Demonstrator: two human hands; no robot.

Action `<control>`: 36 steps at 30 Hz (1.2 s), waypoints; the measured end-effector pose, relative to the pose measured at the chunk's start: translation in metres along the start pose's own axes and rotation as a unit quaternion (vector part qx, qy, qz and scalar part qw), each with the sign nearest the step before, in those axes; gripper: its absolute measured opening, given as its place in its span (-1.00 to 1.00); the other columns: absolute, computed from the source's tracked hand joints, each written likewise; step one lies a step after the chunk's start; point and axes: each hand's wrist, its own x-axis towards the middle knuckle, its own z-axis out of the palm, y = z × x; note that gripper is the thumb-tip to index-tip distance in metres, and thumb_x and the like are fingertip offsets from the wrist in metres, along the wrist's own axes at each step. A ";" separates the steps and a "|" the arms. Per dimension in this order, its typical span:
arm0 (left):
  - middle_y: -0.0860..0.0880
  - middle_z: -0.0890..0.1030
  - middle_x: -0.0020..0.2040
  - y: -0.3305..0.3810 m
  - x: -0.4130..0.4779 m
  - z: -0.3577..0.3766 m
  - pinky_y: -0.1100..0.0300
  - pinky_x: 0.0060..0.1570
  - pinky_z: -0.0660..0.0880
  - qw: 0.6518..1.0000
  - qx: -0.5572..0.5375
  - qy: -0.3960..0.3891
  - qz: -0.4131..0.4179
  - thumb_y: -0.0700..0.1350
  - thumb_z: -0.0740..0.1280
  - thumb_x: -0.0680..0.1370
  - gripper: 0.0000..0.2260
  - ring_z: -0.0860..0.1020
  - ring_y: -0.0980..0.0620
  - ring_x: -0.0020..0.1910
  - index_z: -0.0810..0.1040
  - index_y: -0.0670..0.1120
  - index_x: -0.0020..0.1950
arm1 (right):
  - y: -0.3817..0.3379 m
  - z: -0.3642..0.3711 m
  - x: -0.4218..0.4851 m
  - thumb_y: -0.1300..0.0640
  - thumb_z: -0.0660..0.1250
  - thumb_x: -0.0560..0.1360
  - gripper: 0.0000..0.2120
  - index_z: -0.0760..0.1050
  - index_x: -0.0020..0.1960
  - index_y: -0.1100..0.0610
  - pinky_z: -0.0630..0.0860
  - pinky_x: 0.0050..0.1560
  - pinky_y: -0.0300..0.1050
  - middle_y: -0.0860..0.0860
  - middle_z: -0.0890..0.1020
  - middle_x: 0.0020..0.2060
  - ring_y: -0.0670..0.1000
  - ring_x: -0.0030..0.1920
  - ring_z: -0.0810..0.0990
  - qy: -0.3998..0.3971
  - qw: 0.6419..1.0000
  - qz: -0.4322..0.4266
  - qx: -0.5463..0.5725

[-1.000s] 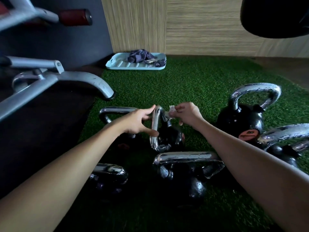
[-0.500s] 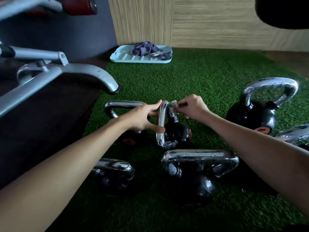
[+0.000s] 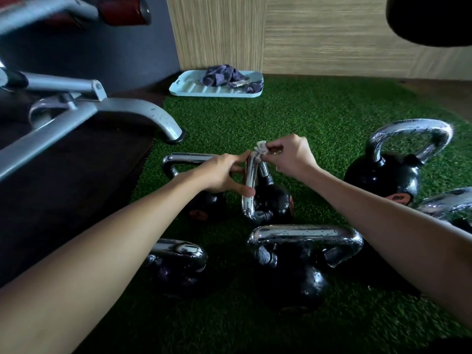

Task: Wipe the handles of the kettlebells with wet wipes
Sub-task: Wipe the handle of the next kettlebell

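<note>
L hand (image 3: pixel 224 173) grips chrome handle (image 3: pixel 249 185), R hand (image 3: pixel 291 155) pinches wet wipe (image 3: pixel 261 146) on top.

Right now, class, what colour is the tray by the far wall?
Pale blue tray, seen in the head view, with a purple-grey cloth on it.

Both forearms are bare to the frame edge, no sleeves showing; the left hand (image 3: pixel 224 175) and right hand (image 3: pixel 291 157) are ungloved.

The far-right kettlebell (image 3: pixel 449 208) is cut off by the picture's edge.
</note>
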 end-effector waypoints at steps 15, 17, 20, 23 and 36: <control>0.05 0.46 0.50 0.008 0.003 -0.004 0.05 0.34 0.45 0.998 0.055 0.023 -0.016 0.46 0.53 0.09 0.10 0.45 -0.01 0.45 0.31 0.15 0.58 | -0.017 -0.011 -0.015 0.02 0.59 0.41 -0.85 0.73 -0.07 0.05 0.47 -0.41 -0.15 0.01 0.70 -0.35 -0.09 -0.45 0.53 -0.035 0.996 0.035 0.076; 0.03 0.46 0.49 0.013 0.004 -0.004 0.08 0.25 0.47 0.998 0.060 0.024 -0.010 0.44 0.55 0.10 0.06 0.48 -0.02 0.42 0.35 0.15 0.55 | -0.016 -0.014 -0.014 0.04 0.61 0.39 -0.84 0.73 -0.07 0.05 0.53 -0.40 -0.11 0.02 0.70 -0.36 -0.06 -0.46 0.56 -0.032 0.992 0.063 0.106; -0.05 0.37 0.54 0.014 0.004 -0.003 0.11 0.21 0.47 0.996 0.079 0.033 -0.003 0.44 0.53 0.10 0.16 0.46 -0.06 0.44 0.18 0.16 0.62 | -0.012 -0.013 -0.032 0.09 0.62 0.36 -0.87 0.70 -0.15 0.01 0.54 -0.45 -0.16 0.05 0.73 -0.33 -0.02 -0.45 0.60 -0.074 0.984 0.079 0.139; -0.05 0.37 0.54 0.009 0.003 -0.002 0.14 0.26 0.43 0.997 0.073 0.038 0.011 0.41 0.56 0.13 0.18 0.43 -0.01 0.47 0.11 0.16 0.64 | -0.007 -0.005 -0.044 0.13 0.63 0.31 -0.81 0.66 -0.17 -0.04 0.56 -0.41 -0.17 -0.01 0.74 -0.29 0.08 -0.32 0.70 -0.142 0.971 0.098 0.164; 0.06 0.40 0.51 0.016 0.018 -0.012 0.22 -0.09 0.44 0.999 0.042 0.006 0.005 0.41 0.56 0.21 0.12 0.62 0.13 -0.03 0.10 0.16 0.64 | 0.003 -0.011 -0.054 0.06 0.66 0.28 -0.75 0.72 -0.10 0.09 0.59 -0.30 -0.07 0.00 0.75 -0.25 -0.03 -0.36 0.66 -0.221 0.963 0.069 0.138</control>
